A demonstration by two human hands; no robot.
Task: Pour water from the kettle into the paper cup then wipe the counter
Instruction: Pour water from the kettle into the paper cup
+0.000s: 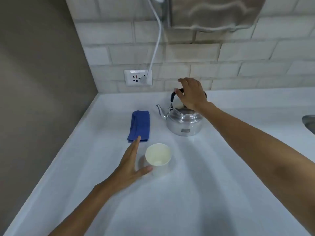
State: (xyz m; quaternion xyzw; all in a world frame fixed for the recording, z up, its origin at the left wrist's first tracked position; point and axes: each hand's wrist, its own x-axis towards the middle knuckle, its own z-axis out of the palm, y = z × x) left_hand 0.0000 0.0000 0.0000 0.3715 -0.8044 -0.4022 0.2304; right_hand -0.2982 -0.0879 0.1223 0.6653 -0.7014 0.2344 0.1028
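Nearest the camera, the left hand lies open and flat beside the paper cup, fingers stretched toward 12 o'clock and the thumb touching the cup's lower wall; it grips nothing. The cup stands upright on the white tabletop, slightly left of centre, plain cream inside and out, with no print that can be read; its bottom looks pale and dry, though the blur makes this uncertain.

At 11 o'clock from the cup, just beyond the left fingertips, a folded blue cloth lies flat.

At 1 o'clock from the cup sits the kettle, polished metal, round-bodied, its thin curved spout pointing to 9 o'clock toward the cloth. A small dark label on its front is too blurred to read. The right hand curls over the black handle at the top, fingers bent around it.

Farther back, a wall socket with a white cable plugged in carries a small strip of illegible writing.
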